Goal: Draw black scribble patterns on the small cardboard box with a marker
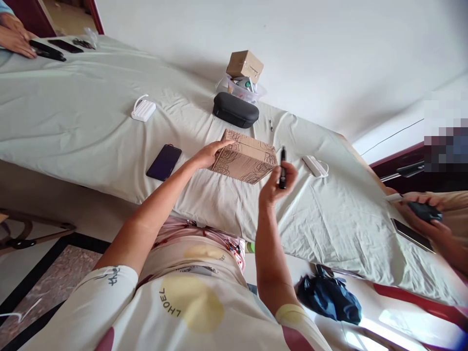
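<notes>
A brown cardboard box [243,161], with dark curly line drawings on its faces, is tilted above the cloth-covered table in front of me. My left hand [210,155] grips its left end, fingers along the top edge. Close by the box's right end, my right hand [280,181] is closed around a black marker pen [282,168] that points upward. Whether the right hand also touches the box I cannot tell. Behind the box lies a black zipped case [236,110]. A dark phone [164,162] rests to the left of my left hand.
At the back, a small carton [244,66] sits on a clear plastic tub [243,90] of items. White corded blocks lie left [144,109] and right [315,166]. Other people's hands hold dark objects at far left [16,36] and far right [426,214].
</notes>
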A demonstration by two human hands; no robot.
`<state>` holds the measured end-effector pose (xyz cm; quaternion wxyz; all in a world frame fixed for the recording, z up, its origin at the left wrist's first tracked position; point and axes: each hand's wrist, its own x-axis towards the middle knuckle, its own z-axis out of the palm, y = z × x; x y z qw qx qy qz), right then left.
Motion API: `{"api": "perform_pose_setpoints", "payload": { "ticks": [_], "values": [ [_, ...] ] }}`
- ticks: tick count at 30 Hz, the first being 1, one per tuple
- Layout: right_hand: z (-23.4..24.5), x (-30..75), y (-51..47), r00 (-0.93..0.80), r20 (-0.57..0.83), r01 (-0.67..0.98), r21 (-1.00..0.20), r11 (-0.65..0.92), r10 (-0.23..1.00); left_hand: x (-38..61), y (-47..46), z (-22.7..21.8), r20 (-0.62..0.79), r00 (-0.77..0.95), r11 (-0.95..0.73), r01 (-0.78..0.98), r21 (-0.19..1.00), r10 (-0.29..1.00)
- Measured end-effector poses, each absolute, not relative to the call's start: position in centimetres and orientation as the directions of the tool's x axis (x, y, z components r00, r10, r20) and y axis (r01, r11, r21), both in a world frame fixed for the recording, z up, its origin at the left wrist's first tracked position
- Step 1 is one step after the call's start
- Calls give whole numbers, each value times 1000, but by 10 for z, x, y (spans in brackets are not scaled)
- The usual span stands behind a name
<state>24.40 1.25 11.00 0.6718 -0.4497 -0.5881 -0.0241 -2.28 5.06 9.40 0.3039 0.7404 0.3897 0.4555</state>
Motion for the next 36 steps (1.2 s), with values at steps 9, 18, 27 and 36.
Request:
{"api": "perform_pose_setpoints", "payload": {
  "ticks": [9, 18, 27, 36],
  "values": [
    [60, 336, 69, 179, 378, 807, -584, 84, 908, -82, -36, 89, 269, -331, -17, 602, 798, 904],
    [31, 324, 71, 79, 325, 890, -448, 80, 942, -121, -110, 75, 68, -621, 589, 767, 255, 781],
    [56, 331, 60, 280, 485, 681, -709, 185, 828, -94, -100, 66, 87, -601, 566, 785, 252, 795],
    [54, 299, -26, 30, 612, 597, -645, 477, 790, -105, -119, 58, 80, -572, 517, 786, 340, 817]
  ]
}}
